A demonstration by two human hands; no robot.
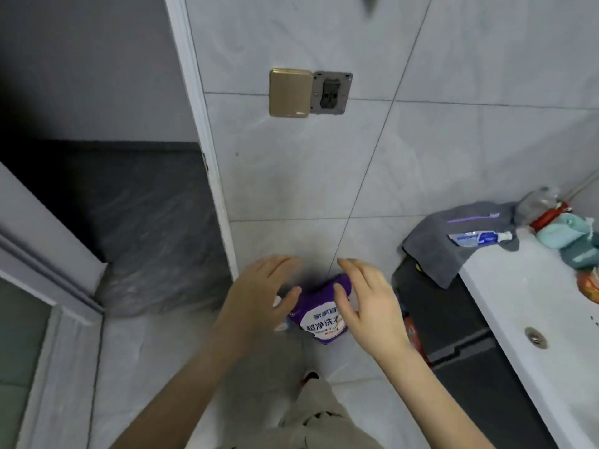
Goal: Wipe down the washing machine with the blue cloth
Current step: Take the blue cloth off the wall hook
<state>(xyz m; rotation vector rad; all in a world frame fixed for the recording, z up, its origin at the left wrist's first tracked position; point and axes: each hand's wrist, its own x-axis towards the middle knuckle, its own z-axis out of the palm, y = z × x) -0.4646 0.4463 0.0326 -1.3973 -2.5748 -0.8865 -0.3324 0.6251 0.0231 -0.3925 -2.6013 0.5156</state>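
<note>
purple detergent bag [319,314] flanked by left hand [259,296] and right hand [369,306], fingers [278,262] spread, nothing gripped; bag best steadied upright against wall [291,176].

Two bare hands — left hand [259,296], right hand [369,306] — one purple plastic detergent pouch [324,315], one grey fabric towel [447,254], one blue-and-white toothpaste tube [479,237].

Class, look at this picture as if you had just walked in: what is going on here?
A person leans over a purple detergent bag at the foot of the tiled wall. The left hand and right hand flank it with fingers relaxed; neither clearly grips it. A grey towel and a toothpaste tube lie on the white sink counter to the right. No washing machine shows, and neither hand holds a cloth.
</note>
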